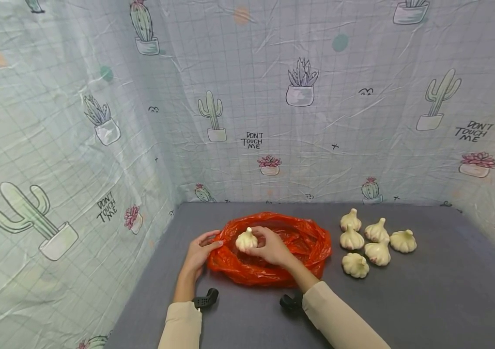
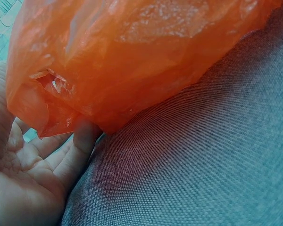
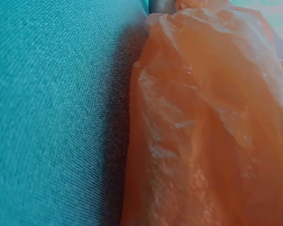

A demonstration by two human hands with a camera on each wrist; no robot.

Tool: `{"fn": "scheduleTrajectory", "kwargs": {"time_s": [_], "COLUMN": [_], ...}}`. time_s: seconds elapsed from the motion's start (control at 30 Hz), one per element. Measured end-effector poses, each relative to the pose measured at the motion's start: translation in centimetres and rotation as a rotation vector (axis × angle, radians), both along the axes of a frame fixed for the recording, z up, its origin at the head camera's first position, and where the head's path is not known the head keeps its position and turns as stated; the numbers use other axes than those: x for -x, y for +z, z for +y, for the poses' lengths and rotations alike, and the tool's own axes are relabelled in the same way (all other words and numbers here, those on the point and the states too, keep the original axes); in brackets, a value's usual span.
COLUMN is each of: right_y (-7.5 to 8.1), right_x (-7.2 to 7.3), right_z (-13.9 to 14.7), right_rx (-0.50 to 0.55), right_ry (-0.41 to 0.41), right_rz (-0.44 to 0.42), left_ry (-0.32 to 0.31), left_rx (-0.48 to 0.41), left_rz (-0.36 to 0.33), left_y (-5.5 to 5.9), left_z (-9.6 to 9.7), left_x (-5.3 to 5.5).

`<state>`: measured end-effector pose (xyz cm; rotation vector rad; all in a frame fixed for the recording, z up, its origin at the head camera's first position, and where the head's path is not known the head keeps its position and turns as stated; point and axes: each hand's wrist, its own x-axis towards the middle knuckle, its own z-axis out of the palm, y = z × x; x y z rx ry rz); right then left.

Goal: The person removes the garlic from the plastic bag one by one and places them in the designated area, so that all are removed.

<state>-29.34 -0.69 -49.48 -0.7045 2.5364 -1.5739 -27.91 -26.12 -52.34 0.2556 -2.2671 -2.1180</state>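
A red plastic bag (image 1: pixel 269 278) lies with its mouth spread wide on the grey surface. My right hand (image 1: pixel 271 248) pinches a white garlic bulb (image 1: pixel 246 240) over the left part of the bag's mouth, stem up. At the bag's left edge, my left hand (image 1: pixel 198 252) holds the plastic. The left wrist view shows its fingers (image 2: pixel 82 141) under the bag's crumpled corner, near a small tear (image 2: pixel 54 82). Only the bag's side (image 3: pixel 198 122) and the cloth fill most of the right wrist view; the right hand is hidden there.
Several garlic bulbs (image 1: pixel 377 253) sit grouped right of the bag. The grey cloth surface (image 1: pixel 448 291) runs to a patterned curtain (image 1: pixel 317 145) at the back and left side. A black wrist camera (image 1: pixel 206 298) is on the left wrist, another (image 1: pixel 291 301) by the right.
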Motion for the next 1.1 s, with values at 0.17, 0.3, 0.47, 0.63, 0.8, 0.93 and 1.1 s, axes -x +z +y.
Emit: {"fn": "scheduleTrajectory", "kwargs": {"time_s": [0.17,0.3,0.47,0.63,0.8,0.93,1.1], "right_y": [0.3,0.4,0.7,0.9,1.2,1.4,1.6], "right_x": [-0.3,-0.7,-1.3,-1.9,-2.7,-3.1,-3.6], "right_z": [0.6,1.1,1.6,2.3,3.4,4.4,6.0], "right_rx": [0.013,-0.004,-0.006,0.0,-0.004,-0.008,-0.032], "right_ry": [-0.018,-0.024,-0.022,-0.019,-0.027,-0.021,-0.03], "right_rz": [-0.002,0.001,0.01,0.021,0.021,0.049,0.057], "left_ry": [0.006,0.011,0.009,0.009,0.004,0.004,0.001], "left_rx": [-0.005,-0.018,-0.023,-0.018,-0.014,-0.015,-0.025], "left_rz": [0.005,0.005,-0.007,-0.013,-0.014,-0.011,-0.007], "left_y": [-0.1,-0.1,0.0,0.1,0.0,0.0,0.0], "left_z": [0.0,0.0,0.0,0.0,0.0,-0.1,-0.1], "left_x": [0.1,0.1,0.0,-0.1,-0.1,-0.1,0.0]}}
